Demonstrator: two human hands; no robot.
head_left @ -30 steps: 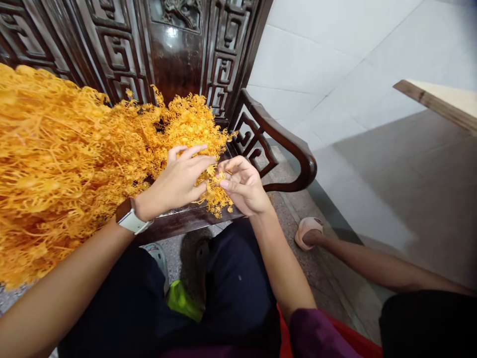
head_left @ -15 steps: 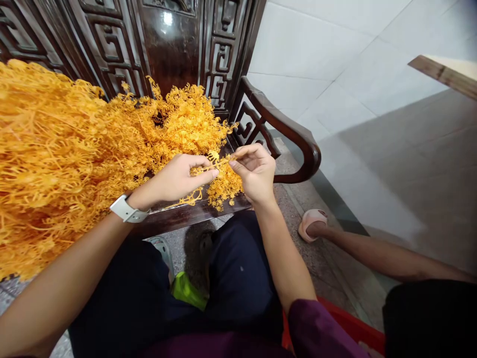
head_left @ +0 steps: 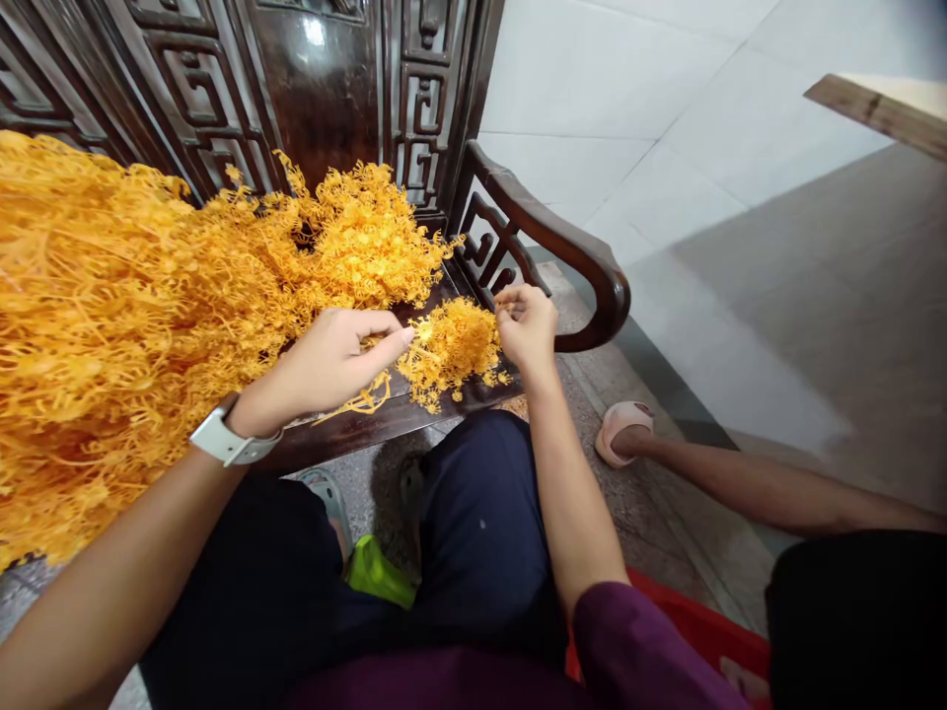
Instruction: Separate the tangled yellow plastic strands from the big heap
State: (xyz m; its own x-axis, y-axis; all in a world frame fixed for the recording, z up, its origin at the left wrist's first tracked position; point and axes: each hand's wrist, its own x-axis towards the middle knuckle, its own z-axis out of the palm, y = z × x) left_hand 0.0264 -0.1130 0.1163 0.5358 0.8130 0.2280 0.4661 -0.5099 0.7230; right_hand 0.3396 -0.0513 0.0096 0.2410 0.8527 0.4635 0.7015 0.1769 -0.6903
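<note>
My left hand (head_left: 332, 360), with a pale watch strap (head_left: 235, 439) on its wrist, is closed in a pinch. A bit of a yellow sprig (head_left: 418, 331) shows at its thumb and fingertip. To the right, my right hand (head_left: 529, 325) has its thumb and fingers pressed together; what they hold, if anything, is too small to make out. A small heap of yellow frilly pieces (head_left: 463, 345) lies on the dark wooden bench seat between the hands. Thin yellow stems (head_left: 366, 399) lie below my left hand.
A big pile of yellow sprigs (head_left: 148, 325) covers the bench's left side. The curved wooden armrest (head_left: 547, 232) stands right behind my right hand. Another person's leg (head_left: 747, 488) with a pink slipper (head_left: 621, 432) is at right. Something bright green (head_left: 379, 572) lies between my legs.
My hands have moved apart: the right went right, away from the thin yellow strand between them, and the left shifted slightly left. The small heap shows more fully now.
</note>
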